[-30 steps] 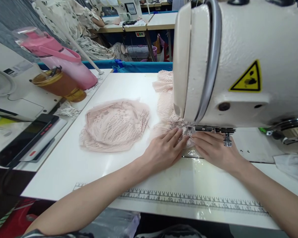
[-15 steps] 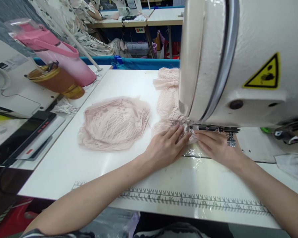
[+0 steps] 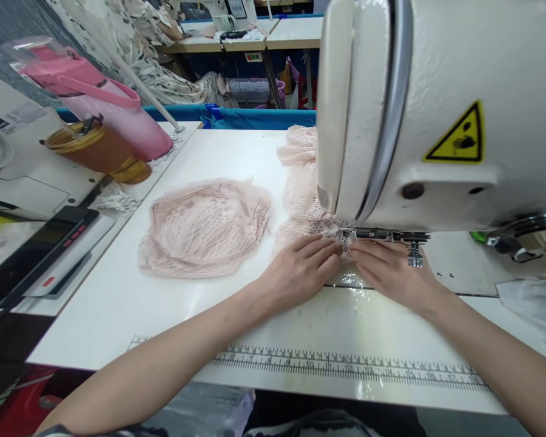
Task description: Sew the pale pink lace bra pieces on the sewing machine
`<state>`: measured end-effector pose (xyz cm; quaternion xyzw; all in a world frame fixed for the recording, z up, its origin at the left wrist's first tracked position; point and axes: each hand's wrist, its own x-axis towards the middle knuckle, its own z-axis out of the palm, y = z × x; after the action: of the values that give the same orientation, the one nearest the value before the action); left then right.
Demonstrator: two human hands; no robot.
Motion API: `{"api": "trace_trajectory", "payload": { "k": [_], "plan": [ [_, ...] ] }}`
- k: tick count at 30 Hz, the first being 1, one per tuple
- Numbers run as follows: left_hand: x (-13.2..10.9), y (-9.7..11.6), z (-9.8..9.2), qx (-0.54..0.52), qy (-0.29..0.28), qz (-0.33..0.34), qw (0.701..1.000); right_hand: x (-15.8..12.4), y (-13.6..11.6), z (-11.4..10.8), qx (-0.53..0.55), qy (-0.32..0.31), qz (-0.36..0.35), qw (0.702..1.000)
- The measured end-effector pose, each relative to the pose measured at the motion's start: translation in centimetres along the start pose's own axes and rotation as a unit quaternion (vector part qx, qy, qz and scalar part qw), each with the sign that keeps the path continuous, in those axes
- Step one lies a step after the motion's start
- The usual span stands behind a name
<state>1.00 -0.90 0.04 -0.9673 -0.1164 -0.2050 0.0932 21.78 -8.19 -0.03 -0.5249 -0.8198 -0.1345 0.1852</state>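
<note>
A strip of pale pink lace (image 3: 301, 182) runs from the far side of the white table (image 3: 118, 303) under the head of a white sewing machine (image 3: 437, 109). My left hand (image 3: 298, 273) lies flat on the near end of the lace, fingers stretched toward the presser foot (image 3: 361, 235). My right hand (image 3: 391, 273) lies beside it, fingers flat and pointing left, pressing the lace just in front of the foot. The fingertips of both hands nearly meet. The needle itself is hidden by the machine head.
A pile of pink lace pieces (image 3: 204, 227) lies left of my hands. A pink bottle (image 3: 100, 103), a brown cup (image 3: 88, 149) and a black control panel (image 3: 36, 255) stand at the far left. A printed ruler (image 3: 346, 367) runs along the table's front edge. Another person sits behind.
Both hands have stayed on the lace by the presser foot, shifting very slightly. The view has swung a little to the right and down.
</note>
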Motion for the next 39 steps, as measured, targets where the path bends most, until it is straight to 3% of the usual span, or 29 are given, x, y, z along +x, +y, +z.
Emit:
{"api": "trace_trajectory", "payload": {
  "k": [4,11,18,22,29,33,39],
  "plan": [
    [0.0,-0.4,0.0,-0.013,-0.011,-0.003,1.0,-0.1,0.2,0.9,0.019,0.005,-0.041,0.999],
    [0.1,-0.7,-0.1,-0.016,-0.012,-0.021,1.0,0.1,0.2,1.9,0.074,-0.007,-0.046,0.996],
    [0.0,-0.3,-1.0,-0.003,-0.024,-0.149,0.989,0.1,-0.5,1.9,0.163,-0.007,-0.032,0.986],
    [-0.2,-0.4,-1.5,-0.037,0.009,-0.094,0.995,-0.1,-0.8,1.5,0.193,-0.025,-0.017,0.981],
    [-0.5,-0.6,-1.4,-0.041,0.063,-0.006,0.997,-0.1,-1.0,0.8,0.191,0.074,-0.099,0.974],
    [-0.6,-0.7,-1.4,-0.03,0.085,0.022,0.996,0.2,-1.2,0.2,0.242,0.115,-0.091,0.959],
    [-0.6,-0.4,-1.8,-0.025,0.123,0.052,0.991,0.2,-1.2,0.0,0.265,0.115,-0.109,0.951]
  ]
}}
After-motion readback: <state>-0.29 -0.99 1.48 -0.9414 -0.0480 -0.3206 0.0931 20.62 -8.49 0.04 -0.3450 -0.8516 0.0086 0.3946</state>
